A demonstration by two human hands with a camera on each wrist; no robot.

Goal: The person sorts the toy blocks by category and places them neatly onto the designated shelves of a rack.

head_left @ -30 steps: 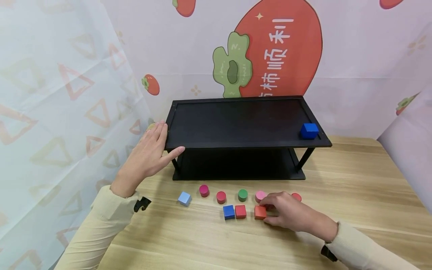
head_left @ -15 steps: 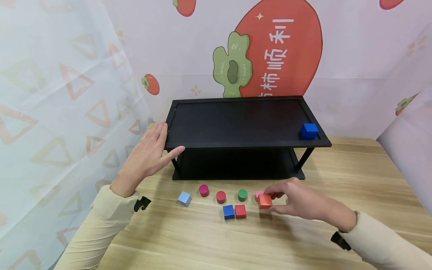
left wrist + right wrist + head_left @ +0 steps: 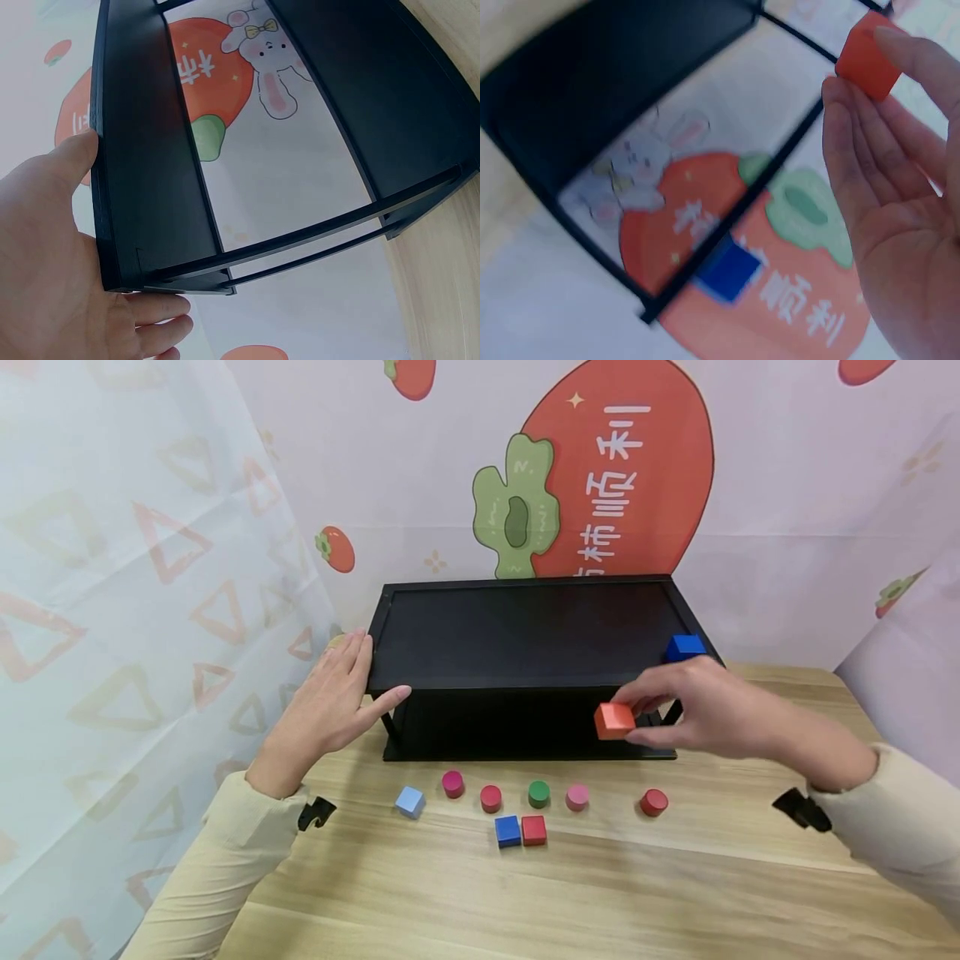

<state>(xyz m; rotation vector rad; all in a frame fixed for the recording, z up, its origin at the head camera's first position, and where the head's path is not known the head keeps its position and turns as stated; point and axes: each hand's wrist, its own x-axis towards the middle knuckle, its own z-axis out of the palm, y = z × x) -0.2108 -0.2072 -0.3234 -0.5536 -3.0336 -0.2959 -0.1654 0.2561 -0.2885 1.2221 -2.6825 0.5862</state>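
My right hand (image 3: 697, 706) pinches an orange-red cube (image 3: 614, 721) between thumb and fingertips, held up in front of the black two-tier shelf (image 3: 517, 635). The right wrist view shows the same orange cube (image 3: 868, 58) at the fingertips. A blue cube (image 3: 684, 648) sits on the shelf's top near its right end, partly hidden behind the right hand. At the other end, my left hand (image 3: 327, 702) rests against the shelf's left edge with fingers straight and the thumb over the front edge. The left wrist view has the left hand (image 3: 56, 240) touching the corner.
On the wooden table stand a light blue cube (image 3: 410, 802), a blue cube (image 3: 507, 832) and a red cube (image 3: 534, 830). Round blocks lie there too: magenta (image 3: 453, 784), red (image 3: 491, 798), green (image 3: 538, 793), pink (image 3: 577, 797) and darker red (image 3: 654, 802). A printed cloth hangs behind.
My right hand has lifted the orange-red cube off the table and carried it up and rightward to the shelf's front. The left hand has stayed where it was.
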